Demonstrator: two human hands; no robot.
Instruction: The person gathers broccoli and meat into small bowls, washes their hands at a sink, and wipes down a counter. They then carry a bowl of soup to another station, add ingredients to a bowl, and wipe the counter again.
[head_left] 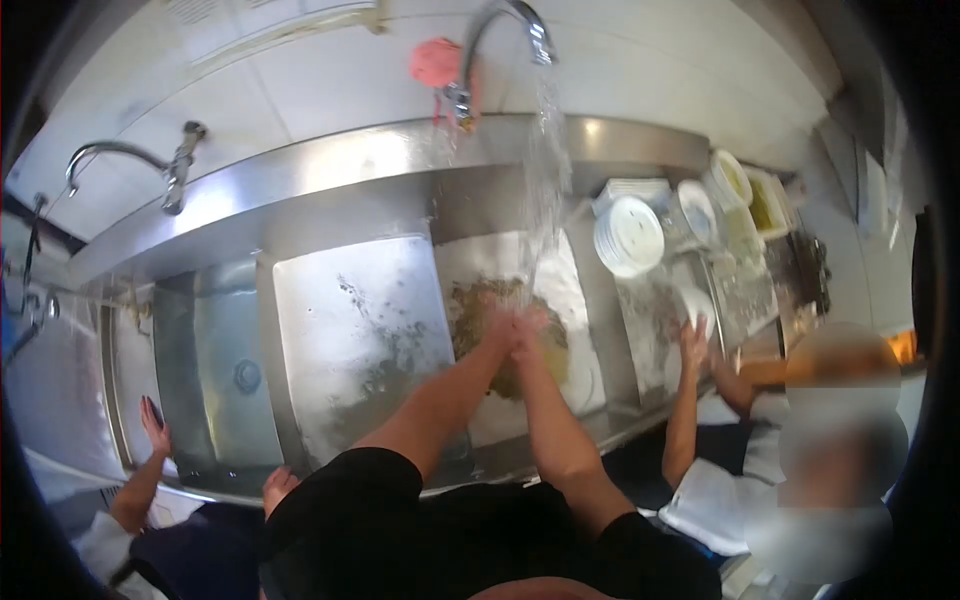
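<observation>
My left hand (pixel 502 320) and my right hand (pixel 528 328) are close together in the middle sink, overlapping in this view. Running water (pixel 545 200) from the curved faucet (pixel 545 45) falls onto them. Motion and splashing blur the fingers. Just around and beneath the hands lies a mass of brown-green wet bits (pixel 475 315) on the pale sink bottom (pixel 585 320). A yellowish patch shows beside it, below my right hand.
To the left are a white basin (pixel 320 290) with dark bits and a steel sink (pixel 225 340). Stacked white plates (pixel 630 238) and tubs (pixel 730 180) stand at right. A co-worker's hand (pixel 693 345) is at a white dish there; another person's hand (pixel 155 430) is far left.
</observation>
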